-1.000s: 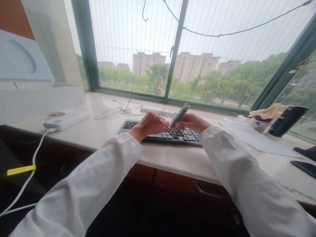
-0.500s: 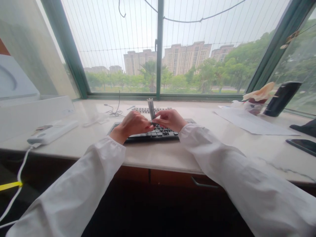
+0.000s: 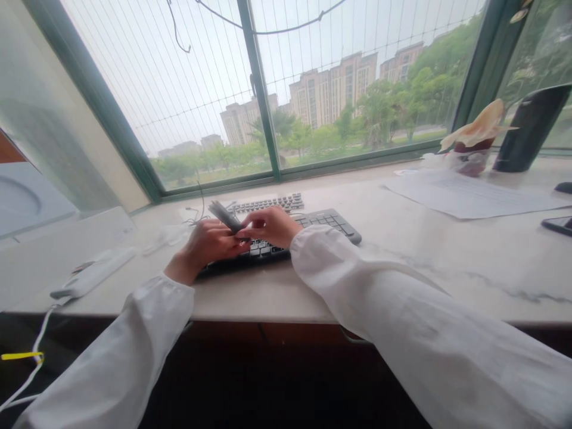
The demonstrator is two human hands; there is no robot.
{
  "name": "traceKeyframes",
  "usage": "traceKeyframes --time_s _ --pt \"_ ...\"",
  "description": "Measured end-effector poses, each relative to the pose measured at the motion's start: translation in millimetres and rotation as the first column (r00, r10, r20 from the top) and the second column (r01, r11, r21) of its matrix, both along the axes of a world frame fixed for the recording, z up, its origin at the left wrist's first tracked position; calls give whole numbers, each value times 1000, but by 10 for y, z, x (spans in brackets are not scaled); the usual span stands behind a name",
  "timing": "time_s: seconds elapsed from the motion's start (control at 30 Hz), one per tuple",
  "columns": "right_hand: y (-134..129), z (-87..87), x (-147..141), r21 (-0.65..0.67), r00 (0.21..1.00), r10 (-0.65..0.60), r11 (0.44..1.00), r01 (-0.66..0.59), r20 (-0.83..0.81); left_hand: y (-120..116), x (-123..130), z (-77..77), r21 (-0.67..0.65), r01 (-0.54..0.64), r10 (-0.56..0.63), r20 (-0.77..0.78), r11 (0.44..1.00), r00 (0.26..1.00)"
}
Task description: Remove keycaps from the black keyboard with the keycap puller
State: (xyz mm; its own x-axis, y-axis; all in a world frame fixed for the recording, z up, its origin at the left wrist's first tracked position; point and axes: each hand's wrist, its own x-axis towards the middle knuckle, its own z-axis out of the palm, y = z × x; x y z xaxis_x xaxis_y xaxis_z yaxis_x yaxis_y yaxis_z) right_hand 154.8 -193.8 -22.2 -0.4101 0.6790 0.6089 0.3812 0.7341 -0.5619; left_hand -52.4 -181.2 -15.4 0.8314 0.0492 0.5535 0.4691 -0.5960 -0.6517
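My left hand and my right hand meet over the left part of a black keyboard on a pale marble counter. Between them they hold a small grey stick-shaped tool, which points up and to the left. My left hand's fingers curl around its lower end, and my right hand's fingertips pinch it from the right. Both arms wear white sleeves. A second, lighter keyboard lies just behind the black one.
A white power strip with a white cable lies at the left, beside a white box. Paper sheets, a dark bottle, a dried flower and a phone are at the right. Thin cables lie by the window.
The grey tool has swung from tilting right, through upright, to tilting left. The view has rolled and shifted right, so the hands now sit left of centre.
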Motion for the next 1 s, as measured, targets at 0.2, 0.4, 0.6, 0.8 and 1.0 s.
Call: traceKeyframes --time_s 0.2,0.4,0.6,0.8,1.0 --pt "17 26 1 -45 999 34 998 -33 22 -37 15 15 3 -34 34 17 999 999" --pt "6 54 36 -37 999 39 999 -37 37 -5 1 -36 8 -31 31 25 999 999" --pt "-15 152 98 -26 992 59 998 -57 112 -40 59 -3 -45 -29 30 14 999 999" --pt "-118 316 129 -264 958 80 965 -5 276 -113 135 35 11 27 -27 13 1000 1000" --pt "-147 369 112 -436 982 96 900 -16 161 -177 188 50 -22 82 -82 28 996 996"
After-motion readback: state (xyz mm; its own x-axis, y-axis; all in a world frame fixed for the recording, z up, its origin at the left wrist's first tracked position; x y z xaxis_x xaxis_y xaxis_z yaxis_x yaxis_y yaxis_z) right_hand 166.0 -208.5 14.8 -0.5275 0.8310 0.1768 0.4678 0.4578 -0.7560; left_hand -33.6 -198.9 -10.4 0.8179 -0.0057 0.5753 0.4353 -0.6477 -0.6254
